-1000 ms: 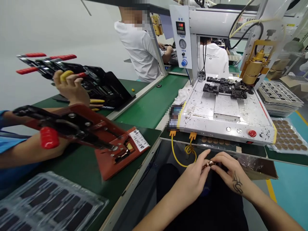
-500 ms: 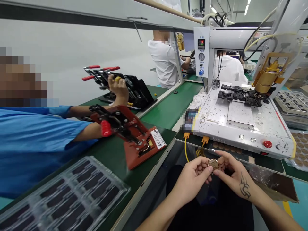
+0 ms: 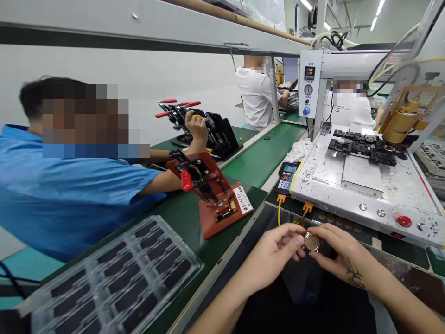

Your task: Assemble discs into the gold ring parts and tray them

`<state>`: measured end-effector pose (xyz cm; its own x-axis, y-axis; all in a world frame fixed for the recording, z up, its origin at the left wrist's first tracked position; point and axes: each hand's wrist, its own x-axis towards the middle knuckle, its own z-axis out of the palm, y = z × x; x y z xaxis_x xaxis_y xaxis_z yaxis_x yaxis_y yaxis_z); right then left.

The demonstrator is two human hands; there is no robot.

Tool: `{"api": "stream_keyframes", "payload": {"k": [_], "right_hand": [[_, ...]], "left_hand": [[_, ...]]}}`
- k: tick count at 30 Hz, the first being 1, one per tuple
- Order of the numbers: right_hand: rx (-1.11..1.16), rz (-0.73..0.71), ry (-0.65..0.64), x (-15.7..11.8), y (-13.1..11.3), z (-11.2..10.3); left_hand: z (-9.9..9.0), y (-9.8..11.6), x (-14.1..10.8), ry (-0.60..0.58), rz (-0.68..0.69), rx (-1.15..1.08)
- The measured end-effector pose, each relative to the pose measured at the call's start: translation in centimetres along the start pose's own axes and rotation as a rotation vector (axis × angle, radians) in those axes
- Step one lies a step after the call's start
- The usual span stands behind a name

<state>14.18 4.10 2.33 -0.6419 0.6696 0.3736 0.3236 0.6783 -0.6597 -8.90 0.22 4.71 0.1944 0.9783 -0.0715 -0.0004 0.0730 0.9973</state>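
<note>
Between my two hands, above my lap, is a small round gold-rimmed watch case (image 3: 312, 241), its flat engraved side turned up towards me. My left hand (image 3: 283, 250) pinches its left edge between thumb and fingers. The thumb and curled fingers of my right hand (image 3: 335, 250) grip the opposite edge. Both hands are close together, just in front of the machine's (image 3: 347, 195) front edge. The underside of the watch case is hidden.
A red clamp fixture (image 3: 222, 204) and a clear plastic tray (image 3: 198, 266) rest on the green bench to my left. A person in a blue shirt (image 3: 86, 195) reaches to a black clamp fixture (image 3: 225, 134). A handheld controller (image 3: 288, 178) lies beside the machine, its yellow cable (image 3: 279, 213) hanging near my hands.
My view has swung left, so the fixtures and machine appear farther right. The watch case shows more of its flat face, and my right-hand fingers have closed in around its edge.
</note>
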Motion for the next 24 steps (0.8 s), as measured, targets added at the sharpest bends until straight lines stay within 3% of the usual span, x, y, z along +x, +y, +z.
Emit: {"api": "stream_keyframes", "payload": {"k": [2,5,6,7,9,12,14,16,19,22,24], "right_hand": [[0.005,0.008,0.010,0.3,0.3,0.0],[0.019,-0.014,0.024,0.8,1.2,0.4],[0.017,-0.023,0.037,1.0,1.5,0.6],[0.013,-0.031,0.055,1.2,1.9,0.8],[0.007,-0.055,0.095,1.7,2.4,1.3],[0.020,-0.079,0.128,2.5,2.7,1.8],[0.047,-0.069,0.128,3.5,2.5,2.0],[0.093,-0.042,0.105,5.0,1.9,2.4],[0.167,-0.018,0.055,8.5,1.3,3.8],[0.200,-0.035,0.011,12.4,1.8,6.1],[0.222,-0.036,-0.022,14.3,2.6,7.7]], "left_hand": [[-2.4,2.0,-0.3,0.232,0.161,0.133],[-6.9,5.9,-0.8,0.701,0.551,0.468],[-8.5,7.1,-0.8,0.793,0.681,0.603],[-10.1,8.1,-0.8,0.821,0.783,0.743],[-13.0,9.3,-0.6,0.695,0.856,0.999],[-15.9,9.6,-0.2,0.413,0.784,1.229],[-16.6,9.6,0.0,0.364,0.784,1.252],[-16.6,10.4,0.3,0.427,0.804,1.172],[-17.2,13.4,1.6,0.621,0.814,0.904],[-19.6,16.5,3.0,0.754,0.789,0.666],[-21.7,16.9,2.8,0.863,0.693,0.689]]}}
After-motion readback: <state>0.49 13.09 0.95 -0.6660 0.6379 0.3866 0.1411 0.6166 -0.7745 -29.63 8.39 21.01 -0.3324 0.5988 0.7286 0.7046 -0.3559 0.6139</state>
